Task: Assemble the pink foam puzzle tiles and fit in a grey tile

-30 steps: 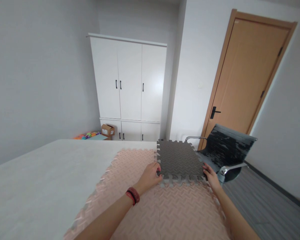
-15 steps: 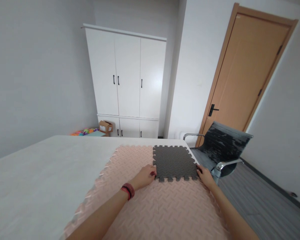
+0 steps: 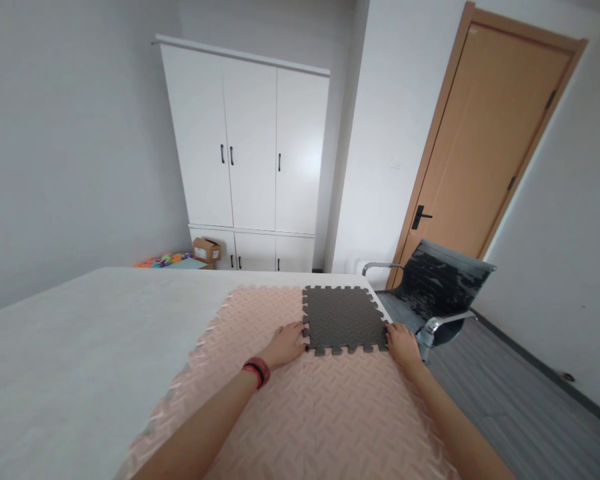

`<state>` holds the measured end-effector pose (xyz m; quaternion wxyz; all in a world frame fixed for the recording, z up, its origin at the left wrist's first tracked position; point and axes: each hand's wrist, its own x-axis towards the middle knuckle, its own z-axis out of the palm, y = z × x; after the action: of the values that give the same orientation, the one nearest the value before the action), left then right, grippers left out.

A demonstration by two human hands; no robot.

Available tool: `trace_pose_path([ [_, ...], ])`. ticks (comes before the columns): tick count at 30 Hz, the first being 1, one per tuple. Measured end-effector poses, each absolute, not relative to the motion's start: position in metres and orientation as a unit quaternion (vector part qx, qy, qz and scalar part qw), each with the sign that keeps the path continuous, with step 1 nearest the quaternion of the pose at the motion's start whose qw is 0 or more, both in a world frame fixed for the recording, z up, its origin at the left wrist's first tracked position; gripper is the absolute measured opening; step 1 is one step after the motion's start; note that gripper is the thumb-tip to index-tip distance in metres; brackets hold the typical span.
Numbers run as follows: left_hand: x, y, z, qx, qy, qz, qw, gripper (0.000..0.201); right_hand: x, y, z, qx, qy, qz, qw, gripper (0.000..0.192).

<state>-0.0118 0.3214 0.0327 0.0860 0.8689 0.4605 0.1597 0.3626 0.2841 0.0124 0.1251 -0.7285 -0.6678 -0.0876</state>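
A dark grey foam puzzle mat tile (image 3: 345,319) lies flat at the far right of the pink foam mat (image 3: 355,407), with toothed edges showing all round. My left hand (image 3: 285,344) rests on the pink mat, its fingers stretched out to the grey tile's left edge. At the tile's near right corner, my right hand (image 3: 403,343) lies with its fingers extended over the edge. Neither hand is closed round anything. Red and dark bands (image 3: 257,372) circle my left wrist.
Both mats lie on a white table (image 3: 90,353). Beyond its right edge stands a black chair (image 3: 443,290) with metal arms. Behind are a white cupboard (image 3: 250,147), a cardboard box (image 3: 207,250), colourful items (image 3: 165,260) and a wooden door (image 3: 495,133).
My left fingers have gone from curled at the tile's near left corner to stretched out along its left edge. My right fingers have flattened at the right edge. The view has shifted slightly.
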Motion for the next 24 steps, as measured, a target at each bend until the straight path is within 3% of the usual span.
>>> trace_pose_path([
  [5,-0.012,0.32,0.037,0.888,0.443,0.122,0.031,0.03,0.346,0.271,0.017,-0.712,-0.687,-0.101,0.103,0.042],
  [13,0.009,0.308,0.034,0.879,0.463,0.056,-0.094,0.035,0.33,0.265,0.024,-0.709,-0.697,-0.08,0.063,0.048],
  [24,0.001,0.306,0.035,0.88,0.458,0.08,-0.094,0.038,0.269,0.219,0.022,-0.619,-0.784,-0.022,0.04,0.054],
])
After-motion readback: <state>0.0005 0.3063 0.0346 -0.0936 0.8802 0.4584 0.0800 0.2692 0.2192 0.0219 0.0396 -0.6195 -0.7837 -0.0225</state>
